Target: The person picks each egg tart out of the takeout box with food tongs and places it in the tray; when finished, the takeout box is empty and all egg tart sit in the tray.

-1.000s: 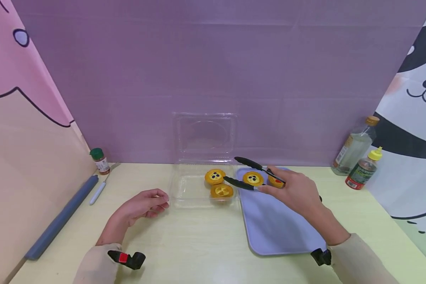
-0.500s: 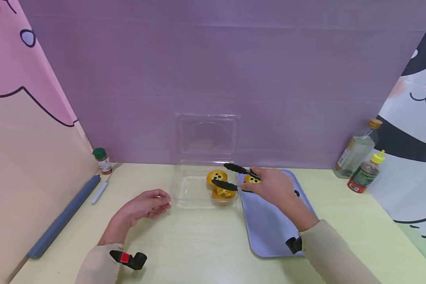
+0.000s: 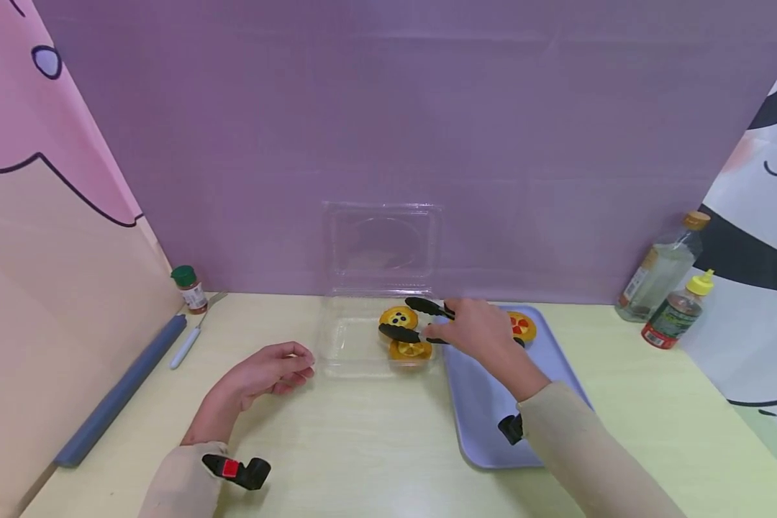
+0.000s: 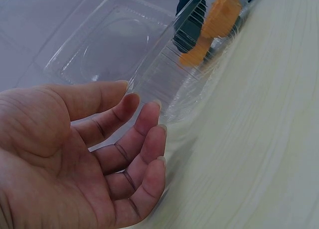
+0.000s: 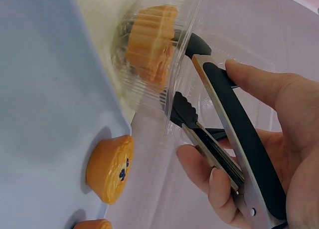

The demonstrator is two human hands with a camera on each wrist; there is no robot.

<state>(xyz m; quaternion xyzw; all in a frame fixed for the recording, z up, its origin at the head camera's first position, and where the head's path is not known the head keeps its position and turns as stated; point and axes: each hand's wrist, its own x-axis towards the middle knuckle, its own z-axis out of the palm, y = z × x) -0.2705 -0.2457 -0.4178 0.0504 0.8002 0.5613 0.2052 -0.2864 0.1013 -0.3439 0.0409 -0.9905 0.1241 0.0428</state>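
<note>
Purple backdrop behind; pale table in front of it. Lilac tray lies on the table, right of the clear box, whose lid stands raised at the back. Blue bar lies along the table's left side; tall bottle stands far right. Left hand: fingers loosely bent, holding nothing visible, tips at the box's left edge; cannot tell whether they touch it. Right hand: grasping the tongs, arms spread, tips at the box's right end by the tarts there; contact with a tart cannot be told. Small bottle, yellow-capped, stands before the tall one. White-handled tool and green-capped jar sit near the bar's far end. Tarts: blue-dotted tart and yellow tart in the box, the former farther back; red-topped tart and dark-dotted tart on the tray.
</note>
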